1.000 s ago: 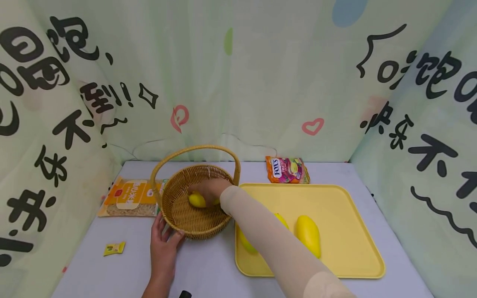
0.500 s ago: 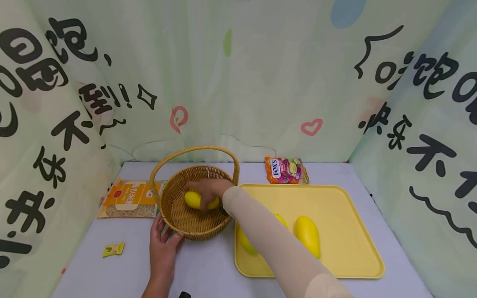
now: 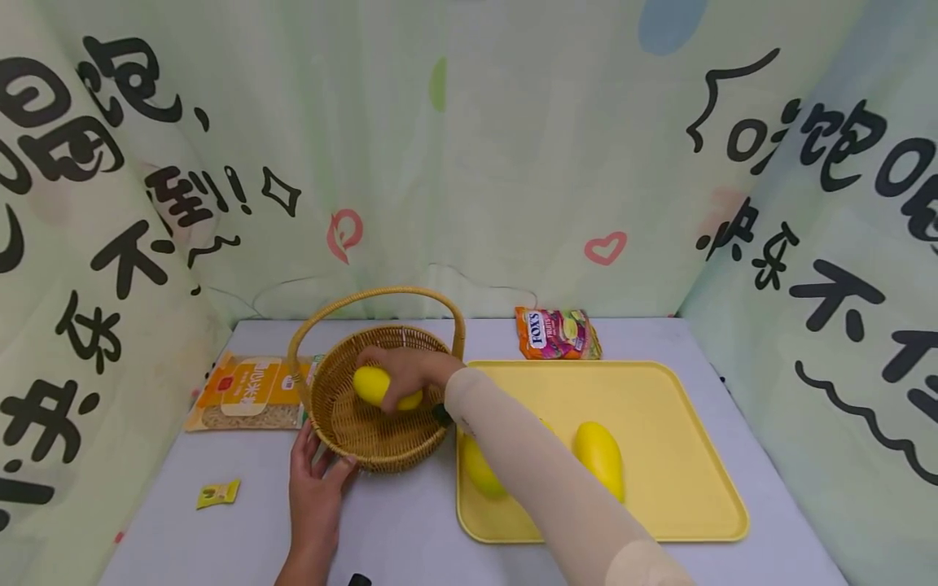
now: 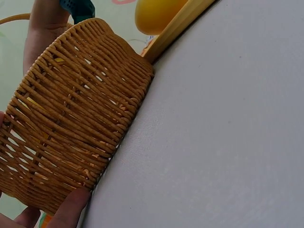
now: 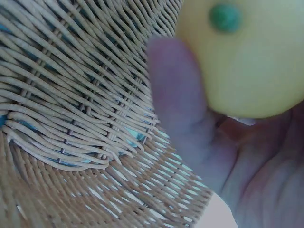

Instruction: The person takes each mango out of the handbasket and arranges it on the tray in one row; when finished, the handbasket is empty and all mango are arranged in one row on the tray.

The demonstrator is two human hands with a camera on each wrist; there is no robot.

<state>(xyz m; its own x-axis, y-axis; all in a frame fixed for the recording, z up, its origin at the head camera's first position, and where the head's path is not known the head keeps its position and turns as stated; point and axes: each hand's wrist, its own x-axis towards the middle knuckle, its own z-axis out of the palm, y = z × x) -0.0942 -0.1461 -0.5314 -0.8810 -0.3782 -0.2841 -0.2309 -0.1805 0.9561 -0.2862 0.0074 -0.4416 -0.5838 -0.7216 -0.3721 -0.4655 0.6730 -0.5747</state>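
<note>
A brown wicker basket [image 3: 388, 448] with a tall arched handle stands left of the middle on the table. Inside it, my right hand [image 3: 410, 376] grips a smooth yellow mango [image 3: 370, 386]. The right wrist view has my thumb [image 5: 178, 90] along the side of that mango, close to its green stem spot, with the woven wall behind. My left hand [image 3: 317, 488] holds the basket's near left side, thumb and fingers spread round the wicker. Two more yellow mangoes lie on a yellow tray [image 3: 689, 472]; the left mango [image 3: 479, 470] is partly behind my right sleeve, the other mango [image 3: 599, 457] beside it.
A bag of grain [image 3: 249, 395] lies left of the basket, partly behind it. Nearer on the left is a small yellow wrapped candy [image 3: 217, 494]. At the back stands a Fox's candy bag [image 3: 558, 334]. Printed curtains [image 3: 513, 163] enclose the table.
My right hand has brought the mango slightly up and left inside the basket, so more of the mango shows. My left hand stays at the basket's side. The head view has shifted slightly.
</note>
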